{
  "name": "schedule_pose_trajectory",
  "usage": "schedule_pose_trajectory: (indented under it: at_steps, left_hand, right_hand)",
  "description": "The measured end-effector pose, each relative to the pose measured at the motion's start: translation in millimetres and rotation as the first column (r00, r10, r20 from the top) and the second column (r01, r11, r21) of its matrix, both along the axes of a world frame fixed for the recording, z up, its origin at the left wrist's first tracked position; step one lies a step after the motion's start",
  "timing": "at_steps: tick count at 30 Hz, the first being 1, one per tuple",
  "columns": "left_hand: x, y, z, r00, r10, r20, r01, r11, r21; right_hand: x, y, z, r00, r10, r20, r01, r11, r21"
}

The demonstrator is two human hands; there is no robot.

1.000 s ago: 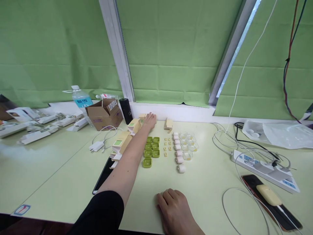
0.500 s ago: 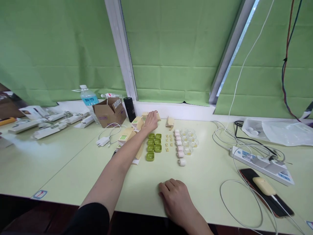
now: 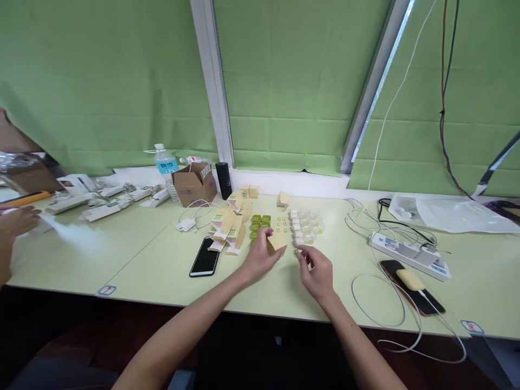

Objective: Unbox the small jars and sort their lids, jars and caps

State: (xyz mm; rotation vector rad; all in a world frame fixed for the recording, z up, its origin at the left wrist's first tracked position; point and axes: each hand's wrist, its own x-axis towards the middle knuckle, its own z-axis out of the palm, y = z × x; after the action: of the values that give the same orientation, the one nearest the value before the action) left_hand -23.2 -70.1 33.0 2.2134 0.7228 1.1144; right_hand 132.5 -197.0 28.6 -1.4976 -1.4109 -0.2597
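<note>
My left hand [image 3: 260, 253] is closed around a small beige cardboard box [image 3: 277, 242], holding it over the front of the green square cups [image 3: 260, 219]. My right hand [image 3: 316, 269] is across from it, thumb and fingers pinched beside the near end of a row of pale pink and white small cylinders [image 3: 298, 234]. What the right fingers hold, if anything, is too small to make out. Between cups and cylinders lie tiny yellow pieces [image 3: 281, 224]. Clear round plastic cups [image 3: 312, 226] stand right of the cylinders.
Several open beige boxes [image 3: 229, 223] are heaped on the left beside a phone [image 3: 204, 257]. A brown carton [image 3: 195, 185], black bottle [image 3: 223, 180] and water bottle [image 3: 166, 162] stand behind. A power strip [image 3: 410, 254] and cables lie right. Another person's hand [image 3: 20, 221] is far left.
My left hand has come back from the rear boxes towards me with a beige box. My right hand has moved forward from the table edge to the cylinders. The view has shifted.
</note>
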Motion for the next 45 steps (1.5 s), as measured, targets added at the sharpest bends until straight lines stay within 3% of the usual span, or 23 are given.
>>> schedule_pose_trajectory:
  at_steps: [3,6,9,12,14,18,22,25,34,41,45]
  left_hand:
    - [1,-19,-16.0,0.999,0.031,-0.037,-0.03,1.0,0.009]
    - [-1,-21,-17.1,0.993,0.015,-0.119,-0.017,1.0,-0.016]
    - [-12,-12,-11.9,0.976,-0.109,-0.188,0.087,0.989,-0.12]
    - [-23,-6,-9.8,0.937,-0.275,-0.215,0.218,0.943,-0.253]
    - [-27,-6,-9.8,0.931,-0.265,-0.249,0.193,0.941,-0.279]
    - [-21,-5,-3.4,0.947,-0.149,-0.286,0.101,0.979,-0.175]
    - [-3,11,9.8,0.987,-0.067,-0.143,0.075,0.996,0.047]
    - [9,24,9.1,1.0,0.009,-0.012,-0.007,0.987,0.163]
    - [2,29,-15.1,0.992,0.036,0.118,-0.057,0.982,0.182]
    - [-1,27,-18.5,0.997,-0.018,0.081,-0.008,0.951,0.309]
    - [-2,26,-20.6,0.999,0.01,0.049,-0.025,0.952,0.305]
  right_hand:
    - [14,17,11,0.999,-0.042,-0.009,0.042,0.998,-0.046]
    - [24,40,22,0.996,-0.056,0.063,0.062,0.992,-0.114]
    - [32,66,32,0.987,-0.068,0.146,0.091,0.983,-0.16]
    - [37,84,34,0.985,-0.095,0.146,0.116,0.983,-0.141]
    - [38,90,30,0.988,-0.108,0.109,0.118,0.989,-0.094]
    - [34,88,14,0.992,-0.094,0.083,0.093,0.996,0.015]
    - [29,78,11,0.997,-0.053,0.05,0.05,0.996,0.074]
    - [24,71,16,1.0,-0.013,-0.008,0.013,0.998,0.056]
    - [8,67,15,0.982,0.166,-0.085,-0.171,0.984,-0.049]
    - [2,66,7,0.982,0.185,-0.041,-0.188,0.978,-0.092]
    - [2,66,5,0.982,0.187,-0.035,-0.189,0.978,-0.091]
